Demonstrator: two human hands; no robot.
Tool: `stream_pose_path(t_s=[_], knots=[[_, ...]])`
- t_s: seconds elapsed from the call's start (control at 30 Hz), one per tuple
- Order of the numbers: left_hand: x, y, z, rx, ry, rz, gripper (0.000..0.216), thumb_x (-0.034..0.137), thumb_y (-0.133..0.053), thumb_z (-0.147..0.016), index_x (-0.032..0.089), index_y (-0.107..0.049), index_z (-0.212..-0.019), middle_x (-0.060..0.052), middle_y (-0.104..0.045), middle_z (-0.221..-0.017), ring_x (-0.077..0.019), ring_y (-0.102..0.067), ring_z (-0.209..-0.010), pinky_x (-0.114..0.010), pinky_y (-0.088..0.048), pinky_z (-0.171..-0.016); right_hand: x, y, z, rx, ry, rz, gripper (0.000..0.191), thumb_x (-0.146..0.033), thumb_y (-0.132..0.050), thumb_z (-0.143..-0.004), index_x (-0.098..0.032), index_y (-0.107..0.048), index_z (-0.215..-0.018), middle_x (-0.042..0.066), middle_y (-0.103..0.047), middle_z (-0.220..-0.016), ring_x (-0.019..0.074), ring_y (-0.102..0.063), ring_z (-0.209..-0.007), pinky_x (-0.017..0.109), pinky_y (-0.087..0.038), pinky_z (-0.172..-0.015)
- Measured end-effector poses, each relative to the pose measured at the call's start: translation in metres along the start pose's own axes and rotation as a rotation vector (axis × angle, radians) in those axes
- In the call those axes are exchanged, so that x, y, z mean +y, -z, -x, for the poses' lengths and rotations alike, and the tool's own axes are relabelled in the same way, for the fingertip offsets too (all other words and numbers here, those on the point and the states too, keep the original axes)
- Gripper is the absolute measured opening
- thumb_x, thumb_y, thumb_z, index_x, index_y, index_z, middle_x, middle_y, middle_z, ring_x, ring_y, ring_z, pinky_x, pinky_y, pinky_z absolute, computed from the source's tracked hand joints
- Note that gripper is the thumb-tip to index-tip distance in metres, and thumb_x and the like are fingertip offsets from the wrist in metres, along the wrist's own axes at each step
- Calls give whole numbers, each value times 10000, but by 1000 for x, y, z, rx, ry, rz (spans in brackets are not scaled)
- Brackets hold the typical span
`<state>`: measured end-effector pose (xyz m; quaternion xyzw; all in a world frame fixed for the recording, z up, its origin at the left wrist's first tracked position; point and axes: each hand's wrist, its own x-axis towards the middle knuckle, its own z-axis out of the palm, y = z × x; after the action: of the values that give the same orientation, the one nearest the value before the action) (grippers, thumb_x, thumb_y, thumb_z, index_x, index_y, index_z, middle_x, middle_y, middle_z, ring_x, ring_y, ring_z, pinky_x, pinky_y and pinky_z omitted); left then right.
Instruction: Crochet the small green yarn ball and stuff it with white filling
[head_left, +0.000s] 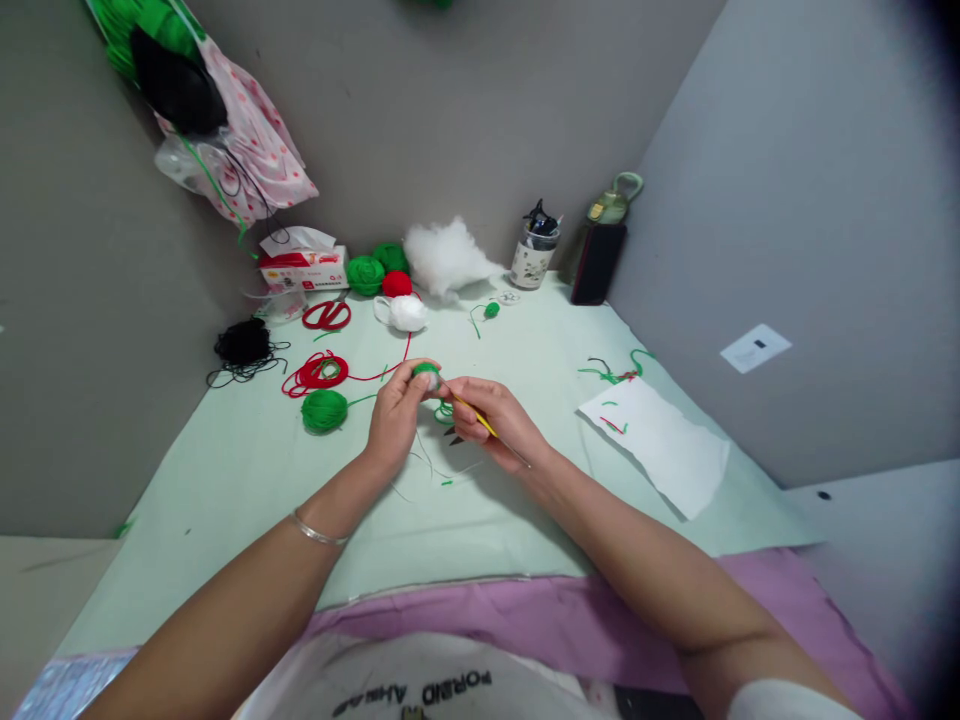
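Observation:
My left hand (396, 412) is closed round a small green crocheted piece (426, 372), held up over the pale green table (225, 480). My right hand (491, 415) pinches a yellow crochet hook (475, 415) whose tip points into that piece. Green yarn runs left from the work to a green yarn ball (325, 410) lying on the table just left of my left hand. A silver bangle (315, 532) sits on my left wrist.
Red yarn coil (315, 373), black yarn tangle (242, 343), red scissors (327, 315), tissue box (304, 268), green and red yarn balls (379, 270), white stuffing (446, 258), a cup of tools (534, 258), a bottle (600, 250). White paper (660, 445) lies right. Grey walls enclose three sides.

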<state>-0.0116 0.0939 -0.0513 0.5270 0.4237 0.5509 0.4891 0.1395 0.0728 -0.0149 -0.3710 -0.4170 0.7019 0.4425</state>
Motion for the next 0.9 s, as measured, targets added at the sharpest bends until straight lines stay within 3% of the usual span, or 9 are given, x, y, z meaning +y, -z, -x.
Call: stream_pose_path(t_s=[0.23, 0.47, 0.57, 0.67, 0.73, 0.77, 0.83, 0.9], knots=[[-8, 2, -4, 9, 55, -35, 141, 339, -637, -862, 201, -644, -834, 19, -626, -731, -168, -628, -702, -277, -543, -716, 16, -13, 4, 186, 146, 227, 176, -343, -664, -827, -197, -603, -748, -63, -482, -521, 97, -363, -481, 262, -258, -504], [-7, 4, -5, -35, 156, 64, 211, 390, -638, -817, 180, -661, -829, 1, -658, -736, -156, -617, -639, -273, -538, -640, 24, -14, 8, 174, 313, 605, 118, -325, -600, -906, -225, -600, -842, -43, -497, -623, 136, -413, -588, 272, -303, -576], [-4, 3, -5, -17, 178, 145, 229, 403, -629, -826, 182, -655, -883, -13, -680, -770, -152, -635, -647, -271, -546, -648, 14, -9, 4, 36, 144, 387, 185, -385, -617, -900, -206, -613, -853, -69, -462, -558, 106, -356, -502, 258, -259, -513], [-1, 5, -8, 41, 180, 207, 229, 396, -629, -844, 189, -632, -941, -11, -685, -820, -142, -664, -687, -272, -560, -715, 3, -4, 4, -330, -153, 133, 242, -417, -661, -876, -177, -650, -901, -107, -417, -507, 66, -251, -418, 236, -202, -459], [0, 8, -9, 61, 183, 231, 234, 388, -643, -847, 190, -632, -970, 0, -675, -817, -139, -677, -709, -274, -564, -757, 0, -2, 7, -497, -243, 100, 257, -416, -679, -876, -166, -662, -936, -105, -452, -507, 63, -292, -400, 229, -233, -451], [1, 9, -10, 58, 185, 237, 237, 381, -652, -845, 188, -643, -982, 5, -670, -804, -139, -677, -713, -271, -562, -762, -1, -1, 8, -507, -229, 106, 263, -421, -682, -879, -170, -657, -952, -92, -496, -534, 69, -343, -405, 231, -263, -455], [3, 10, -9, 33, 193, 241, 243, 360, -674, -831, 183, -675, -997, 11, -664, -773, -140, -659, -697, -262, -552, -734, -3, -1, 9, -396, -104, 163, 267, -437, -674, -893, -185, -637, -972, -57, -587, -660, 75, -427, -454, 238, -311, -479], [4, 8, -6, 3, 202, 242, 236, 338, -682, -819, 178, -704, -992, 9, -669, -761, -143, -639, -685, -260, -540, -707, -3, 1, 8, -182, 97, 291, 237, -420, -684, -891, -199, -612, -933, -42, -597, -764, 76, -448, -535, 238, -329, -521]])
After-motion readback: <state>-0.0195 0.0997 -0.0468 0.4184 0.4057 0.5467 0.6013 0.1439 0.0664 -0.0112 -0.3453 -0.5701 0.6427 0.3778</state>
